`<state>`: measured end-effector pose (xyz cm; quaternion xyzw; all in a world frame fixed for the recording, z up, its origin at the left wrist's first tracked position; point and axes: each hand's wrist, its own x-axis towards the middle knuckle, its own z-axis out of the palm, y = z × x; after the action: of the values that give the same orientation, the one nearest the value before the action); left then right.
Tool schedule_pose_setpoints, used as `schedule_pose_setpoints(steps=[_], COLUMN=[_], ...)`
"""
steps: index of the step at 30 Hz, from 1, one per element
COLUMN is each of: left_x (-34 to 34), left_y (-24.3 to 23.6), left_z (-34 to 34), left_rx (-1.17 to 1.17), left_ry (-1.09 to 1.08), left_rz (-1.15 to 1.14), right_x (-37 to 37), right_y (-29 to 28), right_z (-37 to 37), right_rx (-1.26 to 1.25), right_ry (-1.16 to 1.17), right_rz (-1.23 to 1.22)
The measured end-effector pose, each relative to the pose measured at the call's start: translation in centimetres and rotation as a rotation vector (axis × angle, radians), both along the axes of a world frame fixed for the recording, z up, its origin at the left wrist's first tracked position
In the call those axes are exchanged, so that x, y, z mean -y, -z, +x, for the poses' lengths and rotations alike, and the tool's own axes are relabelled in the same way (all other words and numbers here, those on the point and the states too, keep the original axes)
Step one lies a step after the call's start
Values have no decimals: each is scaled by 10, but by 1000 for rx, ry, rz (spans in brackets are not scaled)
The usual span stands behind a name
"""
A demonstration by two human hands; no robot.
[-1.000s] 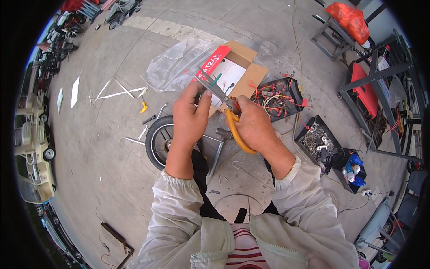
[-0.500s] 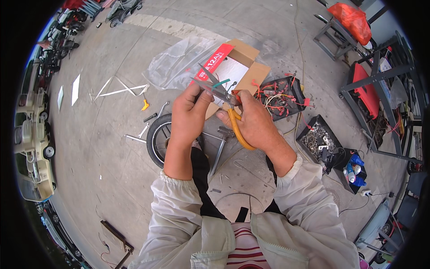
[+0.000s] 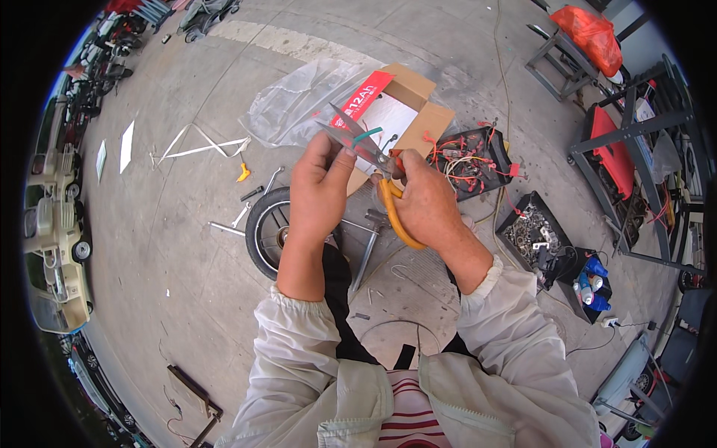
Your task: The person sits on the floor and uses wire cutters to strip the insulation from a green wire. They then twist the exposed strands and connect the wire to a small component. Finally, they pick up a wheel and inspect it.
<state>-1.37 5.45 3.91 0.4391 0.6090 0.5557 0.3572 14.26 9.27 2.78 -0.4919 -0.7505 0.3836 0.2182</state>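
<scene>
A pair of scissors (image 3: pixel 396 213) with yellow-orange handles is in my right hand (image 3: pixel 428 200), whose fingers are wrapped round the grips. Its blades point up and left, parted. Between them lies a short, thin green strip or tube (image 3: pixel 367 134), slightly bent. My left hand (image 3: pixel 321 172) pinches with thumb and fingertips right by the lower blade, where the green piece's near end passes out of sight; it appears to hold that end. Beneath both hands stands an open cardboard box (image 3: pixel 422 134) with a red printed flap and a white sheet inside.
A spoked wheel (image 3: pixel 258 231) lies close to my left forearm, with wrenches (image 3: pixel 240 216) and a yellow hooked piece (image 3: pixel 243 172) beyond. To the right are a black tray (image 3: pixel 489 179) of tangled wires, a bin (image 3: pixel 532 231) of small metal parts and a metal rack (image 3: pixel 635 131). Clear plastic (image 3: pixel 287 104) lies behind.
The scissors' blade tips stand slightly closer together, and the green piece looks a little more bent. Both hands keep almost the same place.
</scene>
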Motion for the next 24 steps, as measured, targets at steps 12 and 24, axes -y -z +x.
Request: schedule_pose_setpoints(steps=[12,24], left_x=[10,11], left_y=[-5,-5], left_z=[-15,-17], left_rx=[63,108], left_ry=[65,103], left_rz=[-171,-192], right_x=[-7,-5], right_y=[7,8], right_z=[8,7], right_rx=[-54,-119], right_ry=[-100,-167], right_rz=[309,36])
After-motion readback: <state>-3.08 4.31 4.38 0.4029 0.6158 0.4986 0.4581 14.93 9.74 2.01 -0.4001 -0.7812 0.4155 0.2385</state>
